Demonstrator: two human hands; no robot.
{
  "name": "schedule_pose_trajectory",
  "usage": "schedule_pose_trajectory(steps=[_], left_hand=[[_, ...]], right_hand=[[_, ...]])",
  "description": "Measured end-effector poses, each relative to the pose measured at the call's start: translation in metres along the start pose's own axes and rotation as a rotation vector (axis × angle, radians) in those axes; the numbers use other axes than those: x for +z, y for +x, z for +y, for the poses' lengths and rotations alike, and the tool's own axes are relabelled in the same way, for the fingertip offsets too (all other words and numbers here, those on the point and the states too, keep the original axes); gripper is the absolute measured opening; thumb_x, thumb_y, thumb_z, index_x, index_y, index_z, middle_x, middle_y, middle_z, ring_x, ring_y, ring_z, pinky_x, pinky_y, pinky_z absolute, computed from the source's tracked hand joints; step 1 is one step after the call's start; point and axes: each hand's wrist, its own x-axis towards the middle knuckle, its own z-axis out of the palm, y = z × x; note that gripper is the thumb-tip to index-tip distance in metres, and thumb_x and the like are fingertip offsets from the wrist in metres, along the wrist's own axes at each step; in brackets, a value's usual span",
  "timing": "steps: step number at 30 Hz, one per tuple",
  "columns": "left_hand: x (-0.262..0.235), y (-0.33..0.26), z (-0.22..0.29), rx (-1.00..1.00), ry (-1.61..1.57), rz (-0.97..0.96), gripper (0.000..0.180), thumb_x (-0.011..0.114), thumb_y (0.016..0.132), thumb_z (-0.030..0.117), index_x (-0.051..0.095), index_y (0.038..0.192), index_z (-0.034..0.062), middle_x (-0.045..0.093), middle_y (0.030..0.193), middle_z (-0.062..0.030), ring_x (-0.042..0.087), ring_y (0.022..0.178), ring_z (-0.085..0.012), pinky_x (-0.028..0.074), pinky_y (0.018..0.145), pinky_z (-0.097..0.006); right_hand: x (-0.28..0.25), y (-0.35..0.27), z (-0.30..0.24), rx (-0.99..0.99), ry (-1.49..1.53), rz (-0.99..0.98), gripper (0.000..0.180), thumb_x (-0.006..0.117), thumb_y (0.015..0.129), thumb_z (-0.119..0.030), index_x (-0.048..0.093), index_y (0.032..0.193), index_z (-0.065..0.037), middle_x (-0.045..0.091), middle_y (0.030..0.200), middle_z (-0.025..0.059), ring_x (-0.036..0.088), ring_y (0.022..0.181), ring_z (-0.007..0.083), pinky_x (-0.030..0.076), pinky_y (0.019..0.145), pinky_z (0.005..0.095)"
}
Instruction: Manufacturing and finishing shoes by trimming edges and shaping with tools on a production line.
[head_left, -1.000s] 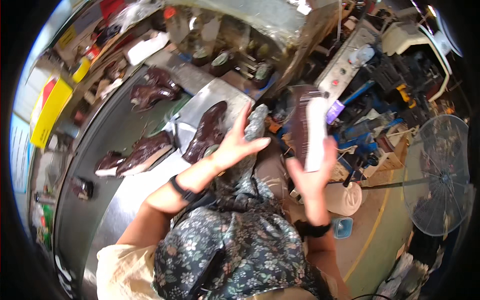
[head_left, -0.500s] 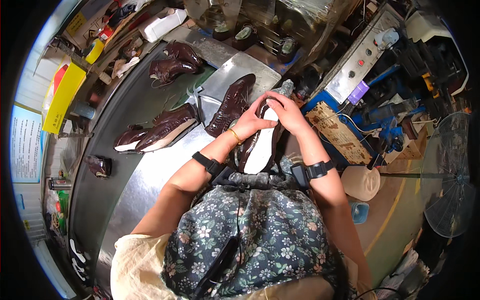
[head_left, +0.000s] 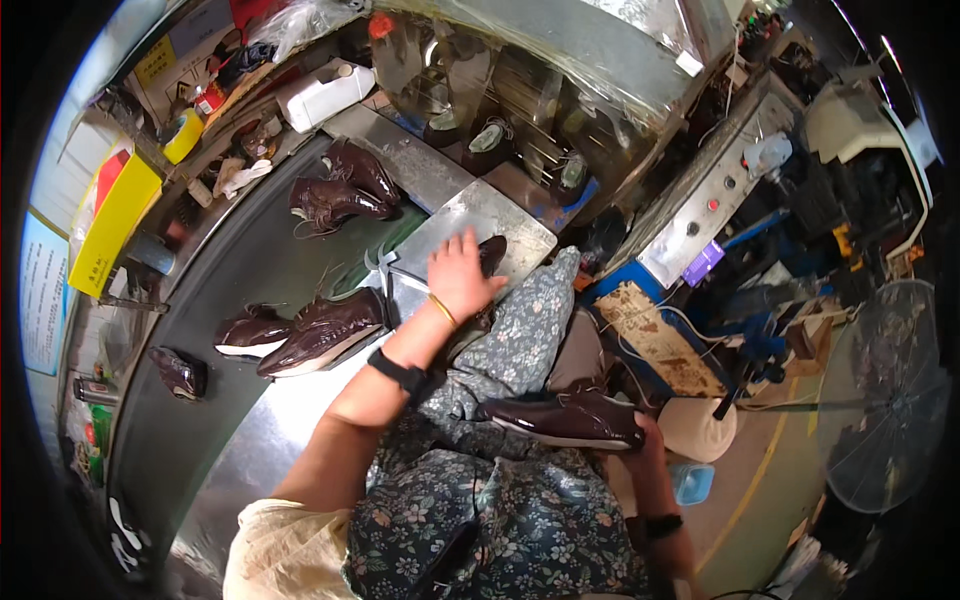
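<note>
My right hand (head_left: pixel 650 440) grips the right end of a glossy dark brown lace-up shoe (head_left: pixel 570 416), held sideways above my lap with its pale sole edge down. Over another brown shoe (head_left: pixel 492 256) on the metal plate, my left hand (head_left: pixel 462 280) is open, fingers stretched out. That hand covers most of this shoe; only one end shows beyond it. Left of it, a pair of brown shoes with pale soles, one of them a larger shoe (head_left: pixel 330 338), rests at the dark belt's edge beside some grey straps (head_left: pixel 385 270).
More brown shoes (head_left: pixel 345 190) lie farther up the dark belt (head_left: pixel 240 290), and a small dark piece (head_left: pixel 178 372) sits at its left. At right stand a machine control panel (head_left: pixel 720 190), a cream bucket (head_left: pixel 697 430) and a fan (head_left: pixel 885 400). A flowered apron (head_left: pixel 500 530) covers my lap.
Both hands were together on an upturned shoe with its white sole showing. The right hand has brought a shoe down to the right, turned sideways; the left has moved onto the shoe on the plate.
</note>
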Motion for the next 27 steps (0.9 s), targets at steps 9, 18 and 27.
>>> schedule_pose_trajectory(steps=[9,18,27], left_hand=[[-0.045,0.013,-0.047,-0.161,-0.800,-0.406,0.049,0.082,0.072,0.023,0.065,0.112,0.0011,0.071,0.091,-0.0101,0.067,0.079,-0.0161,0.052,0.076,-0.031],[-0.143,-0.065,0.051,1.255,-0.342,-0.019,0.035,0.058,0.077,0.022,0.063,0.110,0.0128,0.059,0.118,-0.0042,0.052,0.119,-0.0242,0.039,0.106,-0.039],[-0.064,-0.096,0.106,1.489,-0.399,-0.031,0.040,0.058,0.081,0.015,0.061,0.120,0.0155,0.061,0.115,-0.0010,0.057,0.107,-0.0168,0.045,0.096,-0.031]], right_hand=[[0.142,0.238,-0.065,-0.829,-0.418,0.218,0.041,0.062,0.093,-0.024,0.049,0.124,-0.001,0.061,0.116,0.0135,0.061,0.100,0.0240,0.051,0.084,0.0373],[0.219,0.146,-0.087,-0.427,-0.962,-0.699,0.089,0.066,0.091,-0.035,0.009,0.152,-0.004,0.025,0.154,0.0178,0.026,0.141,0.0245,0.028,0.112,0.0341],[0.124,0.033,-0.006,-0.233,-0.179,-0.084,0.062,0.049,0.101,-0.030,0.023,0.152,-0.008,0.034,0.151,0.0076,0.034,0.136,0.0167,0.032,0.109,0.0288]])
